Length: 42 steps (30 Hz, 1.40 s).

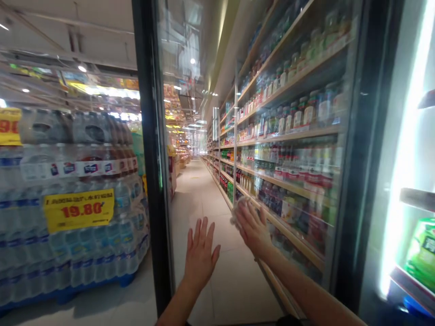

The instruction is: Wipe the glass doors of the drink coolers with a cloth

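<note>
A tall glass door with a black frame stands in front of me. Flat against its pane, or very near it, my left hand has its fingers apart and holds nothing. Higher and to the right, my right hand presses a pale crumpled cloth on the glass. Most of the cloth is hidden under that palm and its fingers. Through the pane, or reflected in it, shelves of bottles run down the right side of an aisle.
Stacked packs of bottled water stand on a blue pallet at the left, with a yellow price sign in front. The black door frame rises beside them. At the right edge are a bright light strip and a green package on a shelf.
</note>
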Each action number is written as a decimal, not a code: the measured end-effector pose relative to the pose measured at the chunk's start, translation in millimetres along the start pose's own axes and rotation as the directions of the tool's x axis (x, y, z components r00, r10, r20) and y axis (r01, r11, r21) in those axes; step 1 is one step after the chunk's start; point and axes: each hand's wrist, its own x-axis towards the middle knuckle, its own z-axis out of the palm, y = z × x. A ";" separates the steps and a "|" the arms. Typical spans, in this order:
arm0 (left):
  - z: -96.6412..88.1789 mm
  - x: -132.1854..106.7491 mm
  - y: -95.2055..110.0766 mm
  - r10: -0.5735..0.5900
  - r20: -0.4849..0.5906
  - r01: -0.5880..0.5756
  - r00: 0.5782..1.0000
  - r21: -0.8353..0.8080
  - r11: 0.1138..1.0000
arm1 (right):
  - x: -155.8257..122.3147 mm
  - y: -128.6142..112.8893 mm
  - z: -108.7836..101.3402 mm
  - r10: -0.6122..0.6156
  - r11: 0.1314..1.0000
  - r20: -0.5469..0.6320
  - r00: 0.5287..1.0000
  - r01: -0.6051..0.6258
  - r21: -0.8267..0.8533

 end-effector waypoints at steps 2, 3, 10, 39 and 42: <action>2.6 5.1 5.1 -0.015 -0.010 0.015 1.000 -0.009 1.000 | 13.2 0.4 1.9 0.128 0.991 -0.063 0.990 -0.130 -0.014; 4.0 7.3 7.3 -0.021 -0.009 0.020 1.000 -0.014 1.000 | 14.8 -0.7 2.9 0.136 0.990 -0.066 0.988 -0.137 -0.012; 13.7 7.7 11.5 -0.044 -0.014 0.044 0.999 -0.013 0.999 | -59.6 42.9 -12.5 0.139 0.988 -0.024 0.990 -0.140 -0.068; 11.0 27.5 31.1 -0.060 -0.162 0.055 0.985 -0.031 0.998 | -65.2 127.6 -33.3 0.567 0.760 -0.341 0.750 -0.635 -0.134; 8.2 48.5 32.7 -0.051 -0.168 0.046 0.984 -0.035 0.998 | -62.9 111.2 -31.1 0.271 0.953 -0.074 0.960 -0.279 -0.118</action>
